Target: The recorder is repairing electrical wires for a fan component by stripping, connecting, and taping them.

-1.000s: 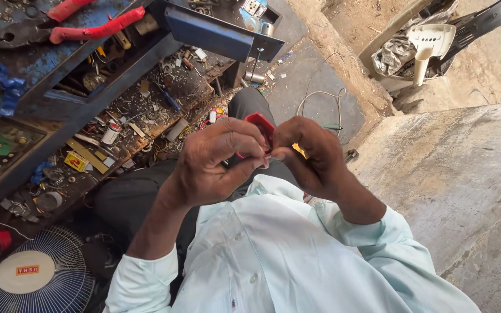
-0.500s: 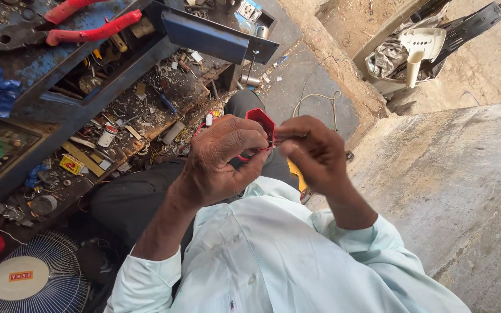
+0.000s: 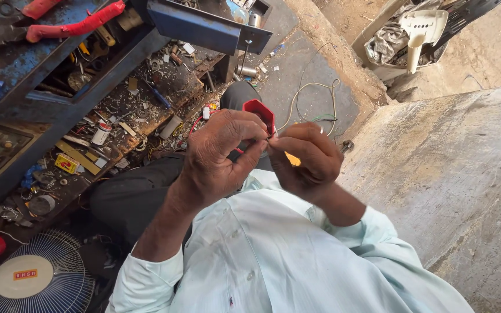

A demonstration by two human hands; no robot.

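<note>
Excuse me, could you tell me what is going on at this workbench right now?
A seated person in a pale shirt holds a small red plastic part over the lap. The left hand grips it, while the right hand pinches something thin at its edge; what exactly is too small to tell. To the side, a blue bench lies cluttered with red-handled pliers and scraps; a fan sits below.

The single head camera is looking steeply down from the person's head, sitting close over both hands. It is taking in the cluttered shelf (image 3: 117, 110) and concrete floor (image 3: 308, 75) beyond them.
</note>
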